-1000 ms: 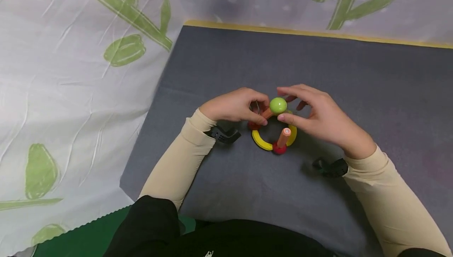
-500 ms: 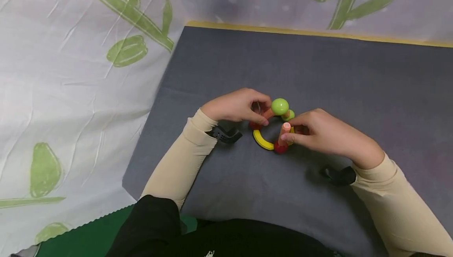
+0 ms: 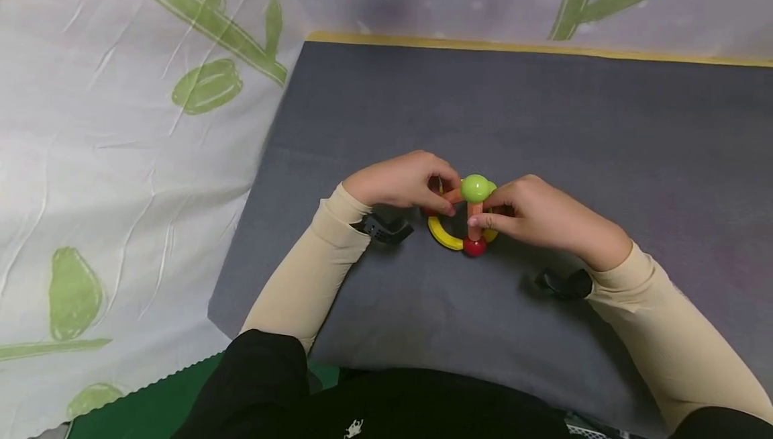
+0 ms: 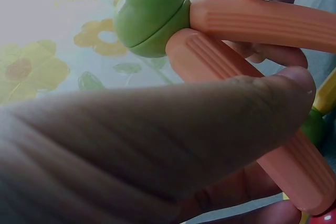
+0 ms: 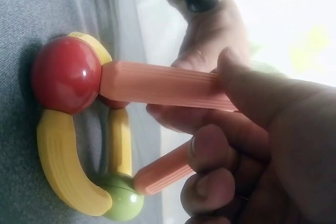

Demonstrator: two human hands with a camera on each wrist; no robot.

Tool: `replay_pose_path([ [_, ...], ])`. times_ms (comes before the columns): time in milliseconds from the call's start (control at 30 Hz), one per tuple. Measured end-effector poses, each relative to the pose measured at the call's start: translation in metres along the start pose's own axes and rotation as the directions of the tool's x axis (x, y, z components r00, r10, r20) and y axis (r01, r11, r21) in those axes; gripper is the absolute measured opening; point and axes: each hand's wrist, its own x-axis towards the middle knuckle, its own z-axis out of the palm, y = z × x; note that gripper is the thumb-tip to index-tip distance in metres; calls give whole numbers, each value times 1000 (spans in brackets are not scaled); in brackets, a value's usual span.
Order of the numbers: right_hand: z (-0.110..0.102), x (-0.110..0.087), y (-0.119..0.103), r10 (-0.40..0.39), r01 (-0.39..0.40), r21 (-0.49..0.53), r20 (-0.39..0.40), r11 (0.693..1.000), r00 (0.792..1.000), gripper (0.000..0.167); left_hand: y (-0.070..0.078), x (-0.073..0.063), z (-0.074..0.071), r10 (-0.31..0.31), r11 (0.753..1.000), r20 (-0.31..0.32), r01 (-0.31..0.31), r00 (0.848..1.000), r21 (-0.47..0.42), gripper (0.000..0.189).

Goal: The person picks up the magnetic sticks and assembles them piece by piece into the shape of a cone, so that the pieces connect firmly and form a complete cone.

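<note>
A toy of rods and balls stands on the table. Its base is a ring of yellow curved rods joined by red balls and a green ball. Orange rods lean up from it to a green top ball. My left hand grips one orange rod, thumb across it. My right hand pinches the front orange rod between thumb and fingers; its upper end meets the top ball in the left wrist view. Another orange rod rises behind the right fingers.
A dark grey cloth covers the table, with a yellow strip along its back edge. White sheets with green plant prints hang at the left and back. Each wrist wears a black strap-mounted device.
My right hand has come down from beside the green top ball to the front orange rod and pinched it. That rod has tilted up and back to meet the ball. The left hand keeps its grip.
</note>
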Motion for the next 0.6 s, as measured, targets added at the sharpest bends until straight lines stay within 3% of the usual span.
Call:
replay_pose_path([
  [167,2,1,4,18,-18,-25,18,1000,1000,24,-3,1,1,-7,1000,6,7,1000,7,14],
  [400,9,4,2,25,-26,4,43,1000,999,18,-7,-5,4,-30,999,8,29,1000,27,17],
  [533,8,3,-1,55,-54,-17,61,998,997,20,-10,-8,5,-70,997,17,70,997,23,12],
  [600,5,0,-1,83,-81,-32,60,996,995,15,-10,-9,4,-105,994,25,104,994,30,20],
])
